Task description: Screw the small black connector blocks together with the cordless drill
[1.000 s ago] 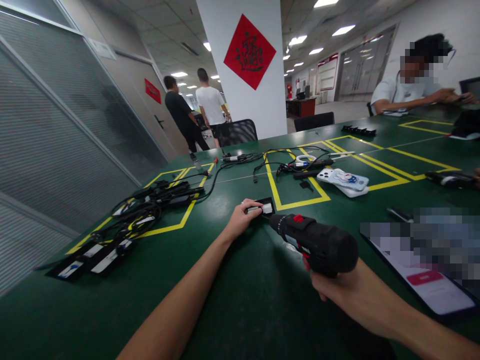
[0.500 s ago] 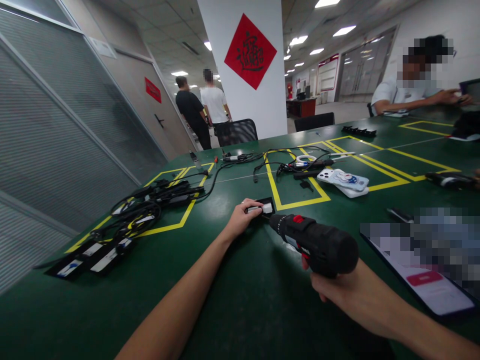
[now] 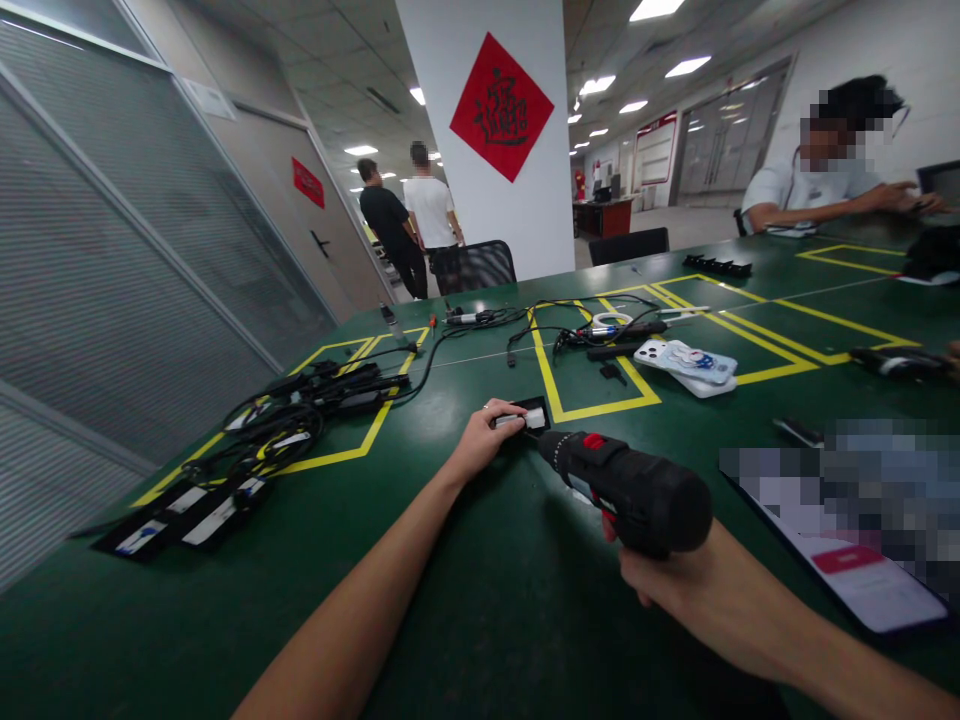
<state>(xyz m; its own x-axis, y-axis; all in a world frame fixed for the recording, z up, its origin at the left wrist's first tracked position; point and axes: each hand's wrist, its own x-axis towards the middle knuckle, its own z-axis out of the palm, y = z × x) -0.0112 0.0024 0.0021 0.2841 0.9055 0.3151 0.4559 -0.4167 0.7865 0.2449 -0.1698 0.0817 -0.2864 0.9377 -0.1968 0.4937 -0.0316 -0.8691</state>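
Note:
My right hand [image 3: 694, 590] is wrapped round the grip of a black electric screwdriver [image 3: 626, 487] with a red switch on top. Its nose points left and away, at a small black part with a silvery piece [image 3: 527, 417] lying on the green table [image 3: 480, 600]. My left hand [image 3: 480, 436] rests on the table with its fingers pinched on that small part, holding it down. The screwdriver's tip sits right by the part; whether they touch is hidden.
A tangle of black cables and adapters [image 3: 300, 405] lies at the left inside yellow tape lines. Phones [image 3: 686, 362] and more cables sit further back. A tablet [image 3: 847, 545] lies at the right. A seated person [image 3: 817, 180] works at the far right; two people [image 3: 409, 220] stand behind.
Almost nothing has moved on the table. The two standing people in the background have walked a little to the right, and the view has shifted slightly.

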